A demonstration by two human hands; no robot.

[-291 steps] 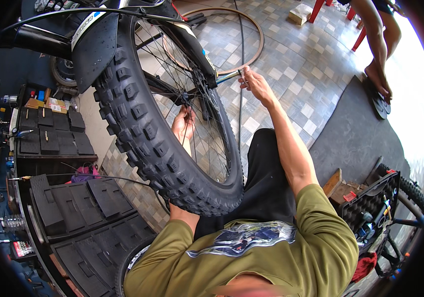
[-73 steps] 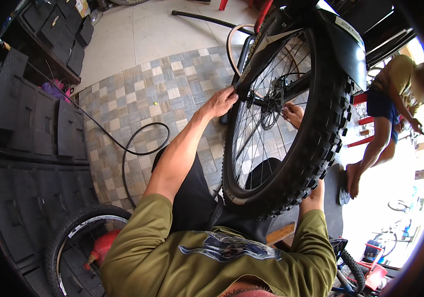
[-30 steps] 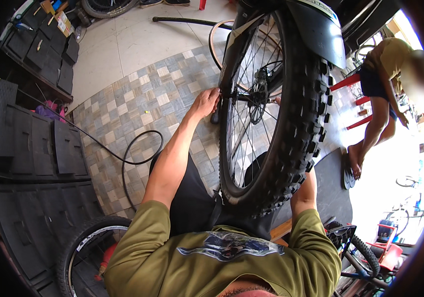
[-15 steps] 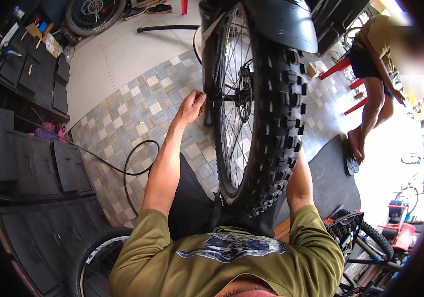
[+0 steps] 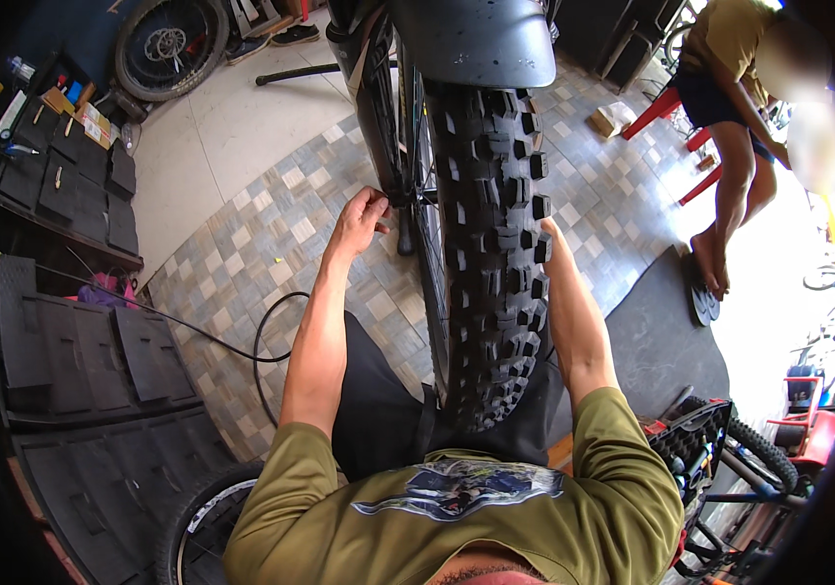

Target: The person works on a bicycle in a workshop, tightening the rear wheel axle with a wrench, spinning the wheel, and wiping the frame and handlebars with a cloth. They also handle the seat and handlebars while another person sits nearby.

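A bicycle front wheel with a knobby black tyre (image 5: 492, 253) stands upright between my legs, seen almost edge-on. A black fork leg (image 5: 376, 107) runs down its left side, and a dark mudguard (image 5: 481, 44) covers the top. My left hand (image 5: 359, 222) is at the left end of the wheel's axle, by the bottom of the fork leg. Its fingers are curled, and whatever they hold is too small to make out. My right forearm (image 5: 578, 317) reaches up along the tyre's right side; the tyre hides that hand.
Black drawer units (image 5: 96, 351) line the left, with a black hose (image 5: 259, 356) looping over the tiled floor. A loose wheel (image 5: 172, 49) leans at the back left. To the right, a person (image 5: 730, 146) sits on a red stool (image 5: 654, 109). A tool tray (image 5: 695, 453) stands lower right.
The wheel and fork have swung left and now show more edge-on. My left hand has shifted slightly left with the axle end, and more of my right forearm shows.
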